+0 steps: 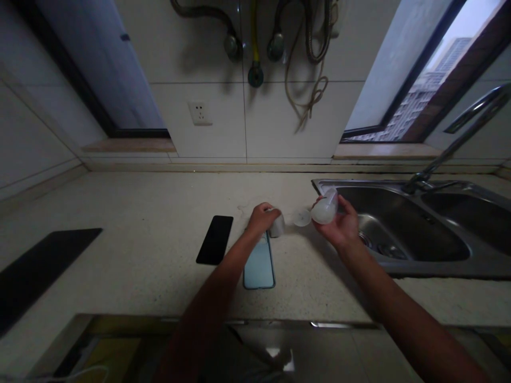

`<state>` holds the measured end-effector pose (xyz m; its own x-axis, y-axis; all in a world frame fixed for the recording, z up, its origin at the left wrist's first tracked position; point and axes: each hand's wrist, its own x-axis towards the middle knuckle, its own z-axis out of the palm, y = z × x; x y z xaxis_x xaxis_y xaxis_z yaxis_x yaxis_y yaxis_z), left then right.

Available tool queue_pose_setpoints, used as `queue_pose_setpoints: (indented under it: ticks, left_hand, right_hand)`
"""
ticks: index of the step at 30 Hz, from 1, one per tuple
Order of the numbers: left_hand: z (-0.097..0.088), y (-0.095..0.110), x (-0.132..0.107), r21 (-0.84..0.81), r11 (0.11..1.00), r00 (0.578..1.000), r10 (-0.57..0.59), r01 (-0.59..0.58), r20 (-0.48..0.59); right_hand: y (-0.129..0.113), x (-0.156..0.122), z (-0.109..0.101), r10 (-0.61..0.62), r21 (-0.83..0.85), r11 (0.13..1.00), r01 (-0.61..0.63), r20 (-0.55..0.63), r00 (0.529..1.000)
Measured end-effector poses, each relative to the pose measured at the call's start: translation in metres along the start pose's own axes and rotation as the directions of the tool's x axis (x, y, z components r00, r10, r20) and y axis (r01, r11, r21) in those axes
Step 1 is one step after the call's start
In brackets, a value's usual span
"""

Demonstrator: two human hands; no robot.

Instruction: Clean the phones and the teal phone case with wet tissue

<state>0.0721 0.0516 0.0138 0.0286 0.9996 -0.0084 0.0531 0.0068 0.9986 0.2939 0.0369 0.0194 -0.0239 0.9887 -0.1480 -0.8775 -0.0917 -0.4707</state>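
Note:
My left hand (261, 218) is closed around a small clear cup (277, 225) that stands on the pale countertop (159, 223). My right hand (339, 226) grips a translucent plastic cup (325, 207), tilted with its bottom toward me, just above the counter beside the sink. Between the two hands a small round clear lid (302, 217) lies on the counter. A light blue phone (259, 266) lies face down under my left forearm.
A black phone (215, 239) lies left of the blue one. A steel double sink (419, 229) with a tall faucet (459, 138) fills the right. A dark cooktop (35, 266) sits at the left. Hoses and a wall socket (200, 113) hang on the tiled wall.

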Motion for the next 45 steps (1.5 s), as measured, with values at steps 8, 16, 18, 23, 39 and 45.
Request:
queue_pose_setpoints:
  ticks: [8,16,18,23,39,45]
  left_hand:
    - [-0.018,0.016,-0.009,0.594,0.748,0.952,0.282,-0.297,0.121]
    - [-0.031,0.025,-0.007,0.471,0.763,0.894,0.417,-0.443,0.164]
    - [-0.030,0.023,-0.002,0.258,0.896,0.932,0.358,-0.361,0.059]
    - [-0.027,0.018,0.005,-0.247,0.956,0.985,-0.138,0.160,0.102]
    - [0.001,0.034,-0.017,-0.667,0.430,0.789,-0.421,0.608,0.448]
    - [0.008,0.026,-0.015,-0.677,0.400,0.777,-0.442,0.618,0.448]
  right_hand:
    - [-0.005,-0.004,0.014,-0.154,0.107,0.981,0.165,-0.103,0.983]
    - [-0.002,-0.004,0.011,-0.079,0.100,0.991,0.085,-0.068,0.995]
    - [-0.001,-0.004,0.011,-0.072,0.090,0.993,0.076,-0.049,0.996]
    - [-0.002,-0.004,0.012,-0.116,0.091,0.988,0.123,-0.075,0.990]
    - [0.017,-0.025,0.036,-0.611,-0.435,0.604,0.668,0.285,0.738]
    - [0.024,-0.027,0.033,-0.582,-0.464,0.549,0.695,0.384,0.717]
